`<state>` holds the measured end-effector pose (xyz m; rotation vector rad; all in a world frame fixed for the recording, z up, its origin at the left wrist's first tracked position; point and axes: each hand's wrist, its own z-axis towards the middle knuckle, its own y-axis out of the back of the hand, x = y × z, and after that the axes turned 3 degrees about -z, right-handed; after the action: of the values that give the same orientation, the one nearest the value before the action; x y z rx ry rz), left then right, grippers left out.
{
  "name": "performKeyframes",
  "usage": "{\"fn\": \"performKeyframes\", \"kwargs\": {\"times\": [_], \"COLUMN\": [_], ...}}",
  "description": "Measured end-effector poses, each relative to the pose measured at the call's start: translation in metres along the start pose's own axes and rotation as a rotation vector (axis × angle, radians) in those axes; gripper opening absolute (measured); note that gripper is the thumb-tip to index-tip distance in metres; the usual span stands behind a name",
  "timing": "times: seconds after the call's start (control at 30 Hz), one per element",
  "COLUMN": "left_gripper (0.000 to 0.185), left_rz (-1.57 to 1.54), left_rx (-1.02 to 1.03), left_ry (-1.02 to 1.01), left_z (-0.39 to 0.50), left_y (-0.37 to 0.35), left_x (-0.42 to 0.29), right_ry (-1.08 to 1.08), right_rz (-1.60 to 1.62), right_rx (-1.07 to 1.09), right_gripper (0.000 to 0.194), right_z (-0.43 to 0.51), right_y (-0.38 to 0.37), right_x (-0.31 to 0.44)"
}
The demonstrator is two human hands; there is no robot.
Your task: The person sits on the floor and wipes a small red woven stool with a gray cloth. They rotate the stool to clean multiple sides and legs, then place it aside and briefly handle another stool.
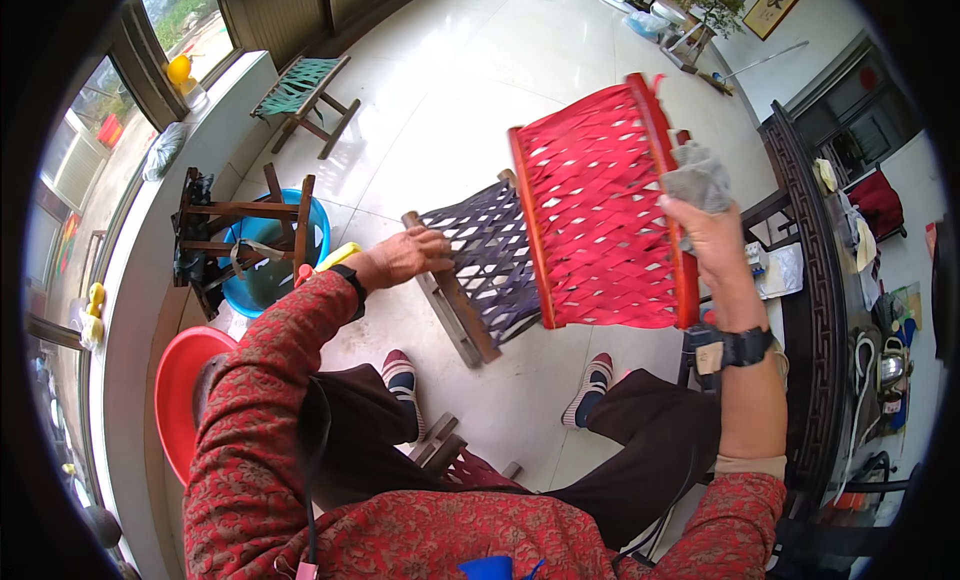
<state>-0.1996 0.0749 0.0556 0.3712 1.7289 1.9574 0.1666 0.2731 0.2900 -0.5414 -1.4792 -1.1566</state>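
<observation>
A folding stool with a seat of woven red straps (600, 220) and red wooden rails is at the centre right. My right hand (709, 227) is at its right rail, shut on a crumpled grey cloth (697, 179). Partly behind the red seat stands a second folding stool with a dark purple woven strap seat (480, 257) and worn wooden legs. My left hand (412, 257) lies over the left rail of that stool, fingers bent; whether it grips the rail I cannot tell.
A stool with dark straps (247, 209) rests over a blue basin (319, 227) at the left, beside a red basin (180, 377). A green-strapped stool (300, 85) stands near the window wall. Dark carved furniture (814, 295) is on the right. Another wooden stool (442, 445) is between my legs.
</observation>
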Motion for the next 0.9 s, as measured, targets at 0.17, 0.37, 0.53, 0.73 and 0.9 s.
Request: {"fn": "performKeyframes", "kwargs": {"times": [0.17, 0.37, 0.53, 0.73, 0.9], "left_gripper": [0.024, 0.058, 0.120, 0.095, 0.090], "left_rz": [-0.160, -1.605, -2.292, -1.656, -1.136], "left_rx": [0.135, -0.134, -0.555, -0.773, -0.587], "left_ry": [0.594, 1.176, 1.383, 1.565, 1.548], "left_z": [0.009, -0.011, -0.042, -0.047, -0.026], "left_y": [0.025, 0.008, -0.023, 0.007, 0.037], "left_x": [0.005, -0.027, -0.030, -0.034, -0.059], "right_ry": [0.108, 0.204, 0.358, 0.196, 0.334], "right_rz": [-0.121, -0.280, -0.488, -0.464, -0.234], "right_rx": [0.009, 0.001, 0.018, 0.176, 0.158], "right_gripper": [0.016, 0.022, 0.029, 0.031, 0.042], "right_z": [-0.030, -0.083, -0.105, -0.112, -0.112], "right_y": [-0.058, -0.126, -0.201, -0.267, -0.242], "right_x": [-0.020, -0.027, -0.040, -0.061, -0.071]}}
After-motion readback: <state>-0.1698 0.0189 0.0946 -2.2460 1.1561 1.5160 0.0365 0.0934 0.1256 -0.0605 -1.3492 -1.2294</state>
